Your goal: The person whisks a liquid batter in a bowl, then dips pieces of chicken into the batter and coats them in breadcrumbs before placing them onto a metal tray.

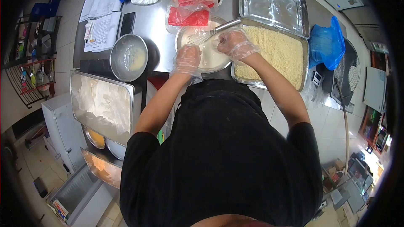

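Both my hands wear clear plastic gloves and are over a metal bowl point(224, 68) of pale, creamy batter point(210, 60). My left hand point(187, 57) is at the bowl's left side with its fingers curled. At the right side my right hand point(232, 43) has its fingers drawn together. Whatever either hand may hold is too small or hidden to make out. Between them a whisk point(227, 25) leans in the bowl, its wires toward the batter and its handle up to the right. Right of the bowl, a metal tray point(304, 65) holds pale yellow crumbs point(273, 50).
An empty-looking metal tray point(273, 6) stands behind the crumbs. Bagged food point(195, 0) lies behind the bowl. On the left are a steel bowl point(128, 57), a tray of white powder point(103, 103), a phone point(128, 23) and papers point(101, 31). A blue bag point(327, 42) sits right.
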`<action>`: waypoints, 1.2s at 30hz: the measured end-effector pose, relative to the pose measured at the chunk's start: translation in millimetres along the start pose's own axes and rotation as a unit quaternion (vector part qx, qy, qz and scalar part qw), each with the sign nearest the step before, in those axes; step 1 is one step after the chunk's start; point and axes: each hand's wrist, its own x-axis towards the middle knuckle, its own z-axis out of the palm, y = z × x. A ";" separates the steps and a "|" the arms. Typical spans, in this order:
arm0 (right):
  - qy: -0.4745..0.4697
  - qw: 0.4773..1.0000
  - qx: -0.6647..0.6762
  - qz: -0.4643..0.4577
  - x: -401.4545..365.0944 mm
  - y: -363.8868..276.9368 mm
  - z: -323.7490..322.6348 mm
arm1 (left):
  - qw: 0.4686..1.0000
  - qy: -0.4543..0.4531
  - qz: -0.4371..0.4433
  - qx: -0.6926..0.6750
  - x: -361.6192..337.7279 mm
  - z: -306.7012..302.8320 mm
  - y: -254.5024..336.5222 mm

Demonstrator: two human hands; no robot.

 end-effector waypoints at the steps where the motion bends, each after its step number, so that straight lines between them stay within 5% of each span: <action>1: 0.006 1.000 -0.001 -0.006 1.0 -0.2 0.2 | 0.998 -0.005 -0.031 -0.048 -2.7 -12.1 3.8; 3: 0.012 1.000 0.019 -0.008 1.4 1.3 -7.5 | 0.994 -0.009 -0.060 -0.095 -4.6 -36.6 6.8; 5: 0.010 0.999 0.040 -0.009 -1.5 1.7 -8.0 | 0.959 0.020 -0.029 -0.282 -11.5 -55.7 6.1; 17: 0.068 0.988 -0.015 -0.138 -14.3 -53.2 -69.2 | 0.872 0.010 -0.012 -0.489 -30.8 -156.8 21.2; 21: 0.127 0.969 0.058 -0.204 -24.1 -79.2 -94.5 | 0.835 0.012 -0.002 -0.551 -40.1 -199.2 33.8; 26: 0.113 0.974 -0.002 -0.198 -18.4 -72.1 -71.3 | 0.803 0.010 -0.008 -0.596 -33.3 -177.0 25.5; 31: 0.097 0.986 0.025 -0.131 -9.3 -47.5 -31.4 | 0.839 -0.016 -0.039 -0.543 -15.5 -118.4 2.8; 34: 0.105 0.986 -0.018 -0.129 -10.1 -57.0 -45.7 | 0.847 0.000 -0.027 -0.530 -18.1 -132.7 7.5; 36: 0.101 0.987 -0.037 -0.118 -20.6 -74.2 -65.5 | 0.795 -0.007 -0.032 -0.606 -27.1 -153.9 12.6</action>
